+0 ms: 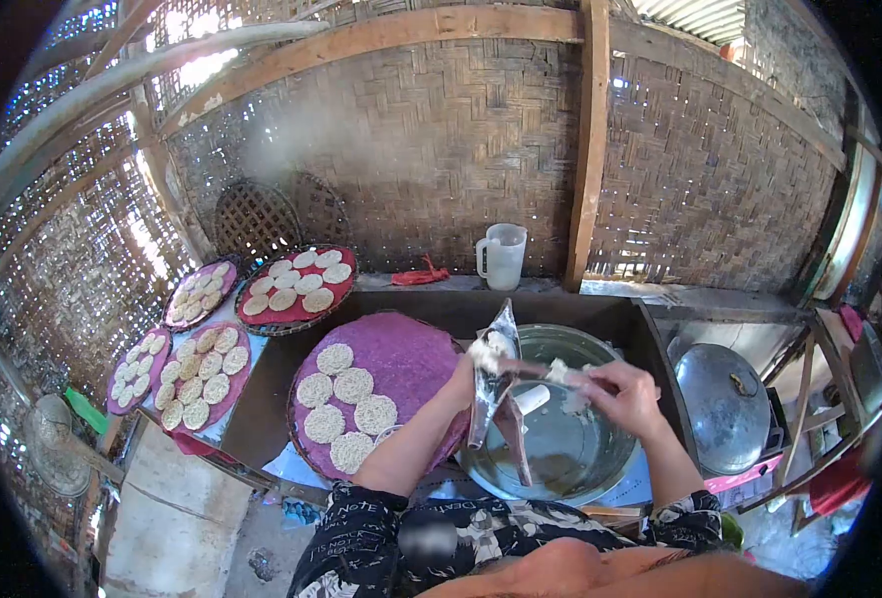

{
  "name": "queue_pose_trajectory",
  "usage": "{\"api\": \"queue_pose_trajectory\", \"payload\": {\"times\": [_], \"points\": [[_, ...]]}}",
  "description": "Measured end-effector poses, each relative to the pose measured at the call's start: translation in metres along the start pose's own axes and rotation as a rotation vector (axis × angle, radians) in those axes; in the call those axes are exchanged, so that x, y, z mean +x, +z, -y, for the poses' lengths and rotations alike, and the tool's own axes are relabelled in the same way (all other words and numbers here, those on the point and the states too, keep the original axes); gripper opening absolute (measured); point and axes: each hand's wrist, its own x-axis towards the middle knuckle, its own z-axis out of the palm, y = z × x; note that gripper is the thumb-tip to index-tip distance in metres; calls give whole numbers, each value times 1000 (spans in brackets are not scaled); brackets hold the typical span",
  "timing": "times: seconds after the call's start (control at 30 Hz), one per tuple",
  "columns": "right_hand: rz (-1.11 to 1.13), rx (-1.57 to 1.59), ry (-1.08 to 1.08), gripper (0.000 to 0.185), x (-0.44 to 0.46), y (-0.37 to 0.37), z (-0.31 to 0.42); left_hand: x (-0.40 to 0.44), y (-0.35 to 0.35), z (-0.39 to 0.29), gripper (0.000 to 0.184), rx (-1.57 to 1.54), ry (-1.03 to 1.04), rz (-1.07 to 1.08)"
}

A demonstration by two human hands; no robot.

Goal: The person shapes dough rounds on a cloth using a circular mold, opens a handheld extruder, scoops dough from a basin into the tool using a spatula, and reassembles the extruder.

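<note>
My left hand [464, 377] is closed at the side of a wooden press [490, 394] with long worn arms, tilted over a wide basin; some of its fingers are hidden. White dough [487, 352] sits at the press by these fingers. My right hand [628, 401] grips a flat wooden spatula [531, 369] that reaches across to the press, with white dough stuck along it. Below is the grey-green basin [586, 468], with a white cylinder [532, 399] showing near the press. Left of it, a round tray with purple cloth [411, 349] carries several pale round noodle-like cakes [375, 414].
More cloth-lined trays of round cakes stand at left, including a red-lined tray [301, 317]. A plastic jug [504, 257] and a red bag [421, 271] rest on the back ledge. A large lidded pot [722, 409] stands at right. Woven bamboo walls [411, 149] enclose the place.
</note>
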Motion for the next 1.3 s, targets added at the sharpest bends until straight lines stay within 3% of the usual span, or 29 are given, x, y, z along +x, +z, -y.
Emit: {"api": "queue_pose_trajectory", "payload": {"times": [0.07,0.17,0.27,0.33,0.57,0.73,0.8,0.83,0.87,0.97,1.0,1.07,1.13,1.2,1.23,1.3], "points": [[-26,-61,33,23,9,-19,3,-3,1,-10,38,217,43,-16],[110,-341,-98,22,21,-49,12,-15,6,-34,41,647,80,-91],[263,-553,-202,21,46,-74,37,-5,14,-24,44,765,-23,-155],[349,-650,-257,22,60,-74,51,-9,27,-44,49,862,35,-76],[460,-782,-513,13,68,-24,71,-5,34,-28,43,906,-39,-23],[378,-760,-664,9,64,-21,64,-10,21,-28,35,805,-102,-30],[253,-742,-494,10,63,-53,71,-13,14,-43,31,759,-57,-28],[81,-656,-431,12,59,-62,66,-12,4,-40,29,374,-87,-97],[-40,-624,-394,11,57,-70,60,-10,-1,-38,26,-337,-247,-162],[-289,-177,-123,16,42,-18,40,7,0,3,24,-50,117,-194],[-281,-62,-61,17,34,5,25,11,0,5,24,-87,141,-171],[-311,-245,-110,17,17,37,19,19,1,9,23,-164,185,-123],[-249,-227,-145,16,0,43,9,18,-9,-1,23,-814,-55,2],[-172,-9,-94,15,-9,35,11,19,-14,4,26,-354,-130,-188],[-134,98,-65,14,-12,32,11,10,-10,-4,27,-395,-95,-181],[-236,21,37,14,-6,35,-1,15,-13,4,30,-497,-5,-90]]}}
